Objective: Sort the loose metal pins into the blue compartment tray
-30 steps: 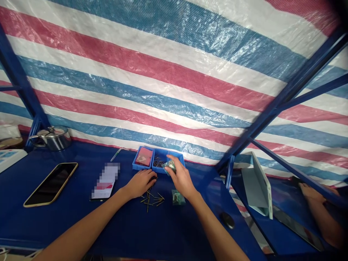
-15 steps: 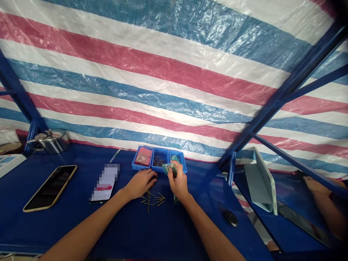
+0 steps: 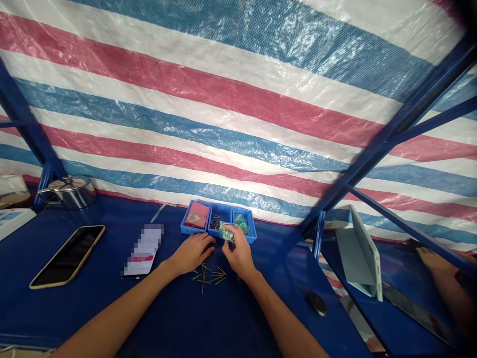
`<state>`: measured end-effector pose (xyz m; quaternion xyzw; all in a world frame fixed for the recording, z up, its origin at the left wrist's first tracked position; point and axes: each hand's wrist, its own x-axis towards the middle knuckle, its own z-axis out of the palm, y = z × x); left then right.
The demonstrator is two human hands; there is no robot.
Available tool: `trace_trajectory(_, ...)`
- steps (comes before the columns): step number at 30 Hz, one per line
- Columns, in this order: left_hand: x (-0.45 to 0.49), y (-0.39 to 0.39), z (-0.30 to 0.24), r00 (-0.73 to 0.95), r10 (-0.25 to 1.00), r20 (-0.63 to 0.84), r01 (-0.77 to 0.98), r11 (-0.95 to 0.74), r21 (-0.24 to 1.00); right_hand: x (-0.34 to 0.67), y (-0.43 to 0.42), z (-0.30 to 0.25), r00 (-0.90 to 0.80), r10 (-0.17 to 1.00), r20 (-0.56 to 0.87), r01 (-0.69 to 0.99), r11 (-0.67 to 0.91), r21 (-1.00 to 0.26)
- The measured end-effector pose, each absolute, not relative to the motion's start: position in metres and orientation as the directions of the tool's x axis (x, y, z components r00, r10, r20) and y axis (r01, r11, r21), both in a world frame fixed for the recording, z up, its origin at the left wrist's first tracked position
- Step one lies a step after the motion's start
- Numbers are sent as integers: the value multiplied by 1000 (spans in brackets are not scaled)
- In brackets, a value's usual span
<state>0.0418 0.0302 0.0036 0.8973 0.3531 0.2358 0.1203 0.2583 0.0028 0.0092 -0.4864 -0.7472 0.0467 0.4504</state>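
Note:
My right hand (image 3: 240, 254) pinches a small clear-and-green plastic packet (image 3: 226, 232) just in front of the blue divided bin (image 3: 214, 232). More green packets (image 3: 242, 224) lie in the bin's right compartment, thin dark screw-like pieces (image 3: 214, 223) in the middle one, and a pink packet (image 3: 197, 216) in the left one. Fingers curled down, my left hand (image 3: 192, 252) rests on the table by the bin. Something dark shows under its fingertips, too hidden to name. Loose long thin pieces like screws or drill bits (image 3: 218, 275) are scattered on the table between my forearms.
On the left are a phone in a yellowish case (image 3: 69, 256), a second phone (image 3: 143, 253), a pen (image 3: 158, 213) and a lidded metal pot (image 3: 72, 193). On the right lie a black oval object (image 3: 316, 303) and a propped tablet (image 3: 359, 253). Another person's hand (image 3: 432, 258) is at far right.
My right hand has shifted a little left and towards me with the packet, uncovering the green packets in the right compartment. The left hand stays nearly still.

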Motion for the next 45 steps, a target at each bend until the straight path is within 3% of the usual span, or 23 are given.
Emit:
trace_trajectory(8, 42, 32, -2, 636, 694, 337, 595, -719, 359, 259, -3, 16, -152, 789, 595, 589, 556, -587)
trace_trajectory(13, 43, 31, 1, 643, 692, 328, 590, -721, 364, 255, -3, 20, 0, 767, 642, 582, 522, -623)
trace_trajectory(19, 42, 31, 2, 644, 693, 325, 582, -719, 381, 256, -1, 13, 143, 904, 402, 383, 324, -865)
trace_trajectory(22, 42, 31, 1, 642, 693, 327, 579, -719, 386, 255, -1, 12, 190, 918, 349, 287, 288, -914)
trace_trajectory(45, 43, 32, 1, 647, 686, 331, 587, -726, 357, 253, -2, 14, 58, 880, 471, 411, 409, -815)
